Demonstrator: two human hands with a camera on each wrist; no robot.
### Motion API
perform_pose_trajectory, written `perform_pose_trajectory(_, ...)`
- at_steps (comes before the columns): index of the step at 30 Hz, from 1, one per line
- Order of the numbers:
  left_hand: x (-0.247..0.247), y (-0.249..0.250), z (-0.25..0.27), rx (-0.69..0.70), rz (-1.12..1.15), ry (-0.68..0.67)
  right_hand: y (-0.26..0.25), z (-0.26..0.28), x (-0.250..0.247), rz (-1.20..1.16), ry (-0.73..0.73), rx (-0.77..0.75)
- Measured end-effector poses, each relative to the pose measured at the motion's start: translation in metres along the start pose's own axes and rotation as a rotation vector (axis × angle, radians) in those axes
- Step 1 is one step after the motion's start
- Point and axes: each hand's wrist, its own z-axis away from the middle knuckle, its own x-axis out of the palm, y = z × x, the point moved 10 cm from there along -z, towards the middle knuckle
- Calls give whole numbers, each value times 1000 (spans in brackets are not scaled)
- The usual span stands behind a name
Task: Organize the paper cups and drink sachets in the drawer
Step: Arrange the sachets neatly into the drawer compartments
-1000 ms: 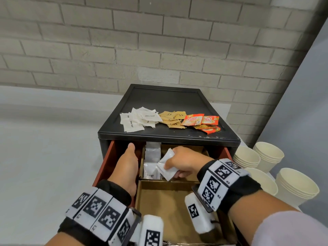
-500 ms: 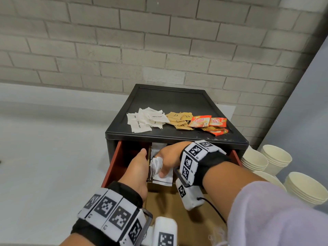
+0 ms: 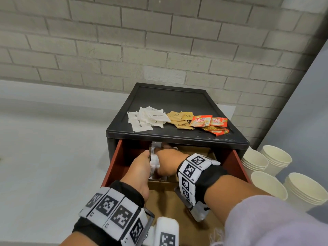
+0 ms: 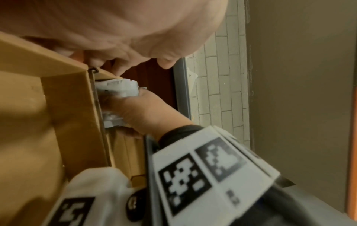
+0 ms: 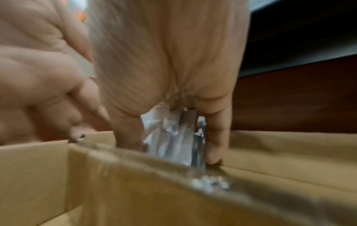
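The red drawer (image 3: 115,166) stands pulled out, with cardboard dividers (image 3: 165,201) inside. My right hand (image 3: 160,157) reaches into a narrow back compartment and pinches a bunch of white sachets (image 3: 154,163) upright between thumb and fingers; the right wrist view shows the same white sachets (image 5: 173,134) pinched just behind the cardboard edge. My left hand (image 3: 144,156) lies along the left side of that compartment, its fingertips (image 4: 115,67) resting on the divider's top edge and holding nothing. The left wrist view shows the white sachets (image 4: 117,88) above the right hand's knuckles.
On the black cabinet top (image 3: 168,98) lie loose piles of white sachets (image 3: 147,118), brown sachets (image 3: 181,118) and orange sachets (image 3: 209,122). Stacks of cream paper cups (image 3: 266,166) stand right of the drawer. A brick wall is behind, a grey wall to the right.
My right hand moved left and deeper into the narrow compartment with the white sachets, turning them upright. My left hand stayed at the compartment's left side.
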Motion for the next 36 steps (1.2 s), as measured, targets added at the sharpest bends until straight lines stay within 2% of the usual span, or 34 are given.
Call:
perform_pose_trajectory(4, 0, 0, 0, 13, -30, -20, 3, 2, 8, -108, -50, 59)
perform_pose_trajectory(7, 1, 0, -5, -5, -15, -24, 11, 4, 5, -327, -64, 56)
perform_pose_trajectory(10, -1, 1, -4, 5, -47, -20, 26, 9, 4, -533, -57, 130)
perform_pose_trajectory(15, 6, 7, 12, 44, -67, -38, 44, 17, 14, -476, -75, 254)
perform_pose_trajectory(18, 2, 2, 10, 36, -72, -29, 45, 13, 28, -531, -126, 268)
perform_pose_trajectory(22, -4, -5, 7, 13, -156, 36, 36, 3, 28, -522, -2, 221)
perform_pose_trajectory(27, 1, -8, 11, 11, -207, 23, 39, -2, 15, -380, 87, 265)
perform_pose_trajectory(33, 3, -4, 21, 13, -140, 15, 44, 2, 37, -764, -76, 243)
perform_pose_trajectory(36, 1, -3, 23, 13, -146, 35, 49, 4, 37, -724, -98, 249)
